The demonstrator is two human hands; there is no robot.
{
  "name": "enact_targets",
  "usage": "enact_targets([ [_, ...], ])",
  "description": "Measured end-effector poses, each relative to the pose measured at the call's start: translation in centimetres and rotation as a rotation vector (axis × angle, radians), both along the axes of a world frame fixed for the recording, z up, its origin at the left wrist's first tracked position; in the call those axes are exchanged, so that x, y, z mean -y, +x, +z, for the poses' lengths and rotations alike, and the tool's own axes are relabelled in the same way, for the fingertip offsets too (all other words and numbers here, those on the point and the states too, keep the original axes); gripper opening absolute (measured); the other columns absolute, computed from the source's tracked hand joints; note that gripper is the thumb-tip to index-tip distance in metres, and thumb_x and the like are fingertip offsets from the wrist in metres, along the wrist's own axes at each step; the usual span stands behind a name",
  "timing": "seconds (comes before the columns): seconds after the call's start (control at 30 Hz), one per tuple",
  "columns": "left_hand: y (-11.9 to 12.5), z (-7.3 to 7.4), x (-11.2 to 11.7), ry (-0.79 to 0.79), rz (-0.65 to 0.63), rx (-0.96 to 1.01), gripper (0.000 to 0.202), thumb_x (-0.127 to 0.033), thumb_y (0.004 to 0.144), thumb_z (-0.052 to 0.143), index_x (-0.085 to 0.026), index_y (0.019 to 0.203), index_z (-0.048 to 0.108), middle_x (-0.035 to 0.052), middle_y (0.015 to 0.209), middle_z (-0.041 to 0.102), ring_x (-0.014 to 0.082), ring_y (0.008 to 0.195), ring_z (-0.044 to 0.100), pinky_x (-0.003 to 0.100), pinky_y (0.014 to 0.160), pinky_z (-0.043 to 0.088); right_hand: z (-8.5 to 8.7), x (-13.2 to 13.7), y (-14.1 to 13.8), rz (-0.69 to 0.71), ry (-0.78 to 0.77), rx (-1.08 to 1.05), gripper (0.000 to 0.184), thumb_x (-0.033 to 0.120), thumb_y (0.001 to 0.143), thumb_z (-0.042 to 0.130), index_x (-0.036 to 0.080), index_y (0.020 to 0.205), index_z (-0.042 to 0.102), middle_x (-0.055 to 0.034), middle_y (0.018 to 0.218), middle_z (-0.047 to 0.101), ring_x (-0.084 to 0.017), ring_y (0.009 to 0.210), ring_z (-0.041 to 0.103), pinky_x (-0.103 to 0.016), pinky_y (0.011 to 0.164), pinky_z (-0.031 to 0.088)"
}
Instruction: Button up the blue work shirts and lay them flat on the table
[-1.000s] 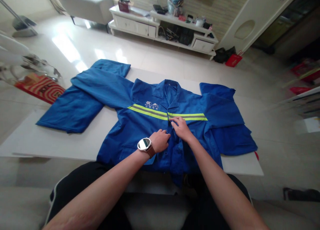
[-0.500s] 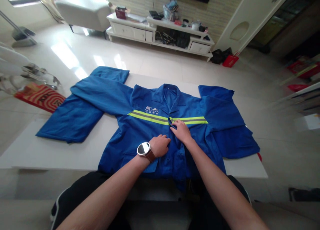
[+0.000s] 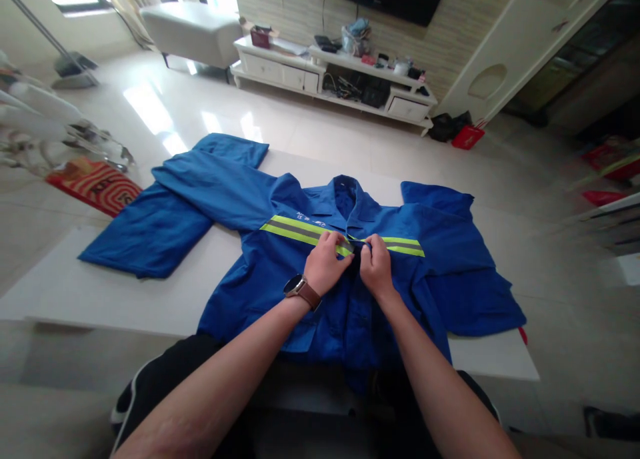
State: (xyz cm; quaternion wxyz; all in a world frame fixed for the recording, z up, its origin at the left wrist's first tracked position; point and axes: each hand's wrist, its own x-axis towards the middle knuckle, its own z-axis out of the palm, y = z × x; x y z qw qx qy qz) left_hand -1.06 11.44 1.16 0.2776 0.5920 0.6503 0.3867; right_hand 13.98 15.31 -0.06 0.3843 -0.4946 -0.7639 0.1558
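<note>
A blue work jacket [image 3: 295, 279] with a yellow-green and grey reflective stripe across the chest lies spread on a white table [image 3: 150, 306], collar away from me. My left hand [image 3: 327, 262], with a watch [image 3: 295, 286] on its wrist, pinches one front edge of the jacket at the stripe. Close beside it, my right hand [image 3: 376, 266] is closed on the other front edge at the same height. The cloth between the two hands is lifted a little. Any button there is hidden by my fingers.
Blue folded cloth [image 3: 150, 232] lies under the left sleeve, more blue cloth [image 3: 475, 299] under the right one. A red patterned bag [image 3: 100, 186] stands left of the table. Beyond are a white TV cabinet [image 3: 280, 72] and a pale bench [image 3: 193, 36].
My left hand has moved up and forward from the lower jacket front to the stripe and gripped the edge. My right hand keeps its hold there. The view has shifted slightly.
</note>
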Motion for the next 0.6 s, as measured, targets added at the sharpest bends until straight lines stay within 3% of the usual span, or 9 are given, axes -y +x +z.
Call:
enact_targets([
  [0.13,0.2,-0.7,-0.6,-0.005,0.079,-0.016,0.018,-0.021,0.083,0.070,-0.024,0.095,0.057,0.0022,0.102,0.065,0.0180,0.087,0.064,0.030,0.075,0.051,0.4,0.3,0.1,0.042,0.017,0.068,0.025,0.037,0.092,0.057,0.027,0.078,0.040,-0.0019,0.077,0.050,-0.023,0.079,0.051,-0.036,0.077,0.043],
  [0.27,-0.4,-1.0,-0.9,-0.014,0.034,-0.053,0.011,-0.016,0.087,0.066,-0.023,0.095,0.061,0.0026,0.097,0.070,0.0183,0.085,0.065,0.031,0.077,0.051,0.9,0.1,0.6,0.179,-0.005,0.144,0.007,0.029,0.095,0.059,0.024,0.091,0.062,-0.0062,0.089,0.064,-0.026,0.090,0.057,-0.039,0.086,0.045],
  [0.33,-0.6,-0.9,-1.0,-0.004,-0.008,-0.093,0.008,-0.015,0.091,0.062,-0.022,0.094,0.065,0.0038,0.096,0.071,0.0192,0.088,0.065,0.032,0.080,0.051,1.0,-0.1,0.8,0.220,-0.026,0.159,0.015,0.027,0.096,0.057,0.024,0.100,0.070,-0.0077,0.093,0.067,-0.026,0.093,0.059,-0.039,0.088,0.045],
  [0.5,-0.6,-0.5,-0.9,0.032,-0.068,-0.151,0.019,-0.016,0.096,0.056,-0.020,0.092,0.074,0.0060,0.097,0.072,0.0206,0.092,0.066,0.032,0.085,0.051,0.7,-0.7,1.0,0.113,-0.106,0.066,0.022,0.028,0.097,0.056,0.022,0.091,0.076,-0.0057,0.083,0.063,-0.022,0.081,0.062,-0.034,0.074,0.046],
  [0.6,-0.3,-0.6,-1.0,0.028,-0.035,-0.074,0.017,-0.013,0.093,0.060,-0.019,0.091,0.077,0.0053,0.095,0.074,0.0196,0.091,0.067,0.031,0.085,0.051,0.1,-1.0,0.7,0.045,-0.111,0.026,0.020,0.030,0.094,0.060,0.020,0.090,0.077,-0.0057,0.084,0.065,-0.022,0.081,0.063,-0.033,0.077,0.047],
])
